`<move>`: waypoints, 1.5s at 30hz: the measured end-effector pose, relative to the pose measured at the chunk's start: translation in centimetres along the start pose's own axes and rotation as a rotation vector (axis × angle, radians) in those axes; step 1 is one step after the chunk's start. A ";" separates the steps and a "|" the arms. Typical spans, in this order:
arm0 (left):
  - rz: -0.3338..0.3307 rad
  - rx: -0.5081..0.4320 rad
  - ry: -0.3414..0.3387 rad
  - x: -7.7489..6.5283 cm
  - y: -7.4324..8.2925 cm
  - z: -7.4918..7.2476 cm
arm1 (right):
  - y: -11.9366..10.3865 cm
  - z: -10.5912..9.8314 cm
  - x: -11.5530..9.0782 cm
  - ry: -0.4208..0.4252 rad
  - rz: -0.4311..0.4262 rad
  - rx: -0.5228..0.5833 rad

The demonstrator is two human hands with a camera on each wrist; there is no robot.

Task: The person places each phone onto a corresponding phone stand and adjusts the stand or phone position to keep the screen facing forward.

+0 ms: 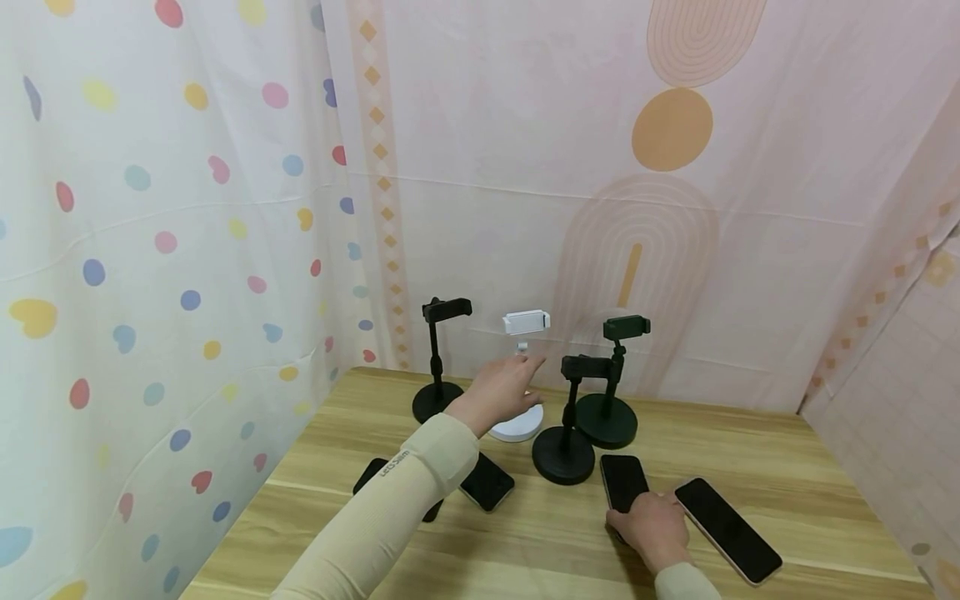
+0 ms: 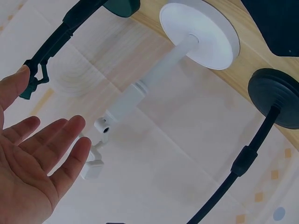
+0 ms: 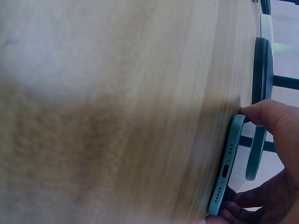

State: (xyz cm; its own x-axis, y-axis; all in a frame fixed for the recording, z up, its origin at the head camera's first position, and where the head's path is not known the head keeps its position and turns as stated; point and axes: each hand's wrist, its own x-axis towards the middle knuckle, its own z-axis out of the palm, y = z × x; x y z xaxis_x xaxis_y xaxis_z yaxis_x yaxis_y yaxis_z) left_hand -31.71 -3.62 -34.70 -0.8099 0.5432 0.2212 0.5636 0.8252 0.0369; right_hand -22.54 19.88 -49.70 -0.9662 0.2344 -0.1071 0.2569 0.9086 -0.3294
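Observation:
My left hand (image 1: 498, 393) reaches forward over the table, fingers stretched and apart, with nothing in it. Nearest to it is a white phone stand (image 1: 527, 322), partly hidden behind the hand in the head view; in the left wrist view its post (image 2: 126, 103) rises just past the fingertips. At the front right, my right hand (image 1: 654, 527) holds a smartphone (image 1: 623, 479) lying screen-up on the table. In the right wrist view the thumb and fingers grip its two long sides, and the teal edge (image 3: 225, 168) with the charging port shows.
A black stand (image 1: 437, 402) stands back left; another black stand (image 1: 564, 455) and a dark green one (image 1: 609, 423) stand right of the white one. A larger phone (image 1: 727, 529) lies at right. Under my left arm lie a phone (image 1: 487, 483) and another, partly covered phone (image 1: 369, 473). Curtains hang behind.

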 end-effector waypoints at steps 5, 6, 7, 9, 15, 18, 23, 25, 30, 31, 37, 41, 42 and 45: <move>0.000 0.001 -0.003 -0.1 -0.1 0.0 | 0.3 -0.3 -0.1 0.024 -0.037 -0.006; -0.002 0.000 -0.005 -0.2 -0.1 0.0 | 0.3 -0.4 -0.1 0.025 -0.041 -0.007; -0.004 -0.001 -0.008 -0.2 -0.1 0.0 | 0.4 -0.4 0.0 0.026 -0.048 -0.007; -0.009 0.001 -0.015 -0.3 -0.1 0.0 | 0.6 -0.6 0.0 0.021 -0.053 -0.011; -0.014 0.008 -0.018 -0.4 -0.1 -0.2 | 1.0 -0.9 -0.1 0.017 -0.067 -0.012; -0.019 0.003 -0.015 -0.4 0.0 -0.2 | 1.1 -1.2 -0.2 0.005 -0.060 0.003; -0.019 -0.003 -0.014 -0.5 0.0 -0.2 | 1.4 -1.6 -0.3 -0.037 -0.024 0.047; -0.015 -0.001 -0.013 -0.5 0.0 -0.2 | 1.6 -1.7 -0.3 -0.047 -0.013 0.057; -0.008 0.000 -0.006 -0.5 0.0 -0.3 | 2.1 -1.7 -0.2 -0.054 0.010 0.072; -0.008 -0.001 -0.005 -0.5 0.0 -0.3 | 2.1 -1.6 -0.2 -0.055 0.016 0.077; 0.002 -0.001 0.009 -0.5 0.1 -0.3 | 2.2 -1.6 -0.6 -0.030 0.031 0.108; 0.015 -0.001 0.023 -0.5 0.2 -0.4 | 2.2 -1.6 -0.8 -0.002 0.037 0.125; 0.019 -0.002 0.027 -0.5 0.3 -0.5 | 2.2 -1.6 -0.7 0.006 0.039 0.126; 0.031 -0.014 0.042 -0.4 0.4 -0.6 | 2.3 -1.6 -0.7 0.036 0.037 0.133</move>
State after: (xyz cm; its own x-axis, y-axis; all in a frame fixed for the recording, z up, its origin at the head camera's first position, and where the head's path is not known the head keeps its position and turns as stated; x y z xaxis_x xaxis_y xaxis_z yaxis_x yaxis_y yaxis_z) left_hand -31.02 -3.60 -34.19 -0.7846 0.5614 0.2633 0.5908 0.8057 0.0426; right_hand -21.32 22.33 -48.83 -0.9555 0.2814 -0.0885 0.2906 0.8459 -0.4472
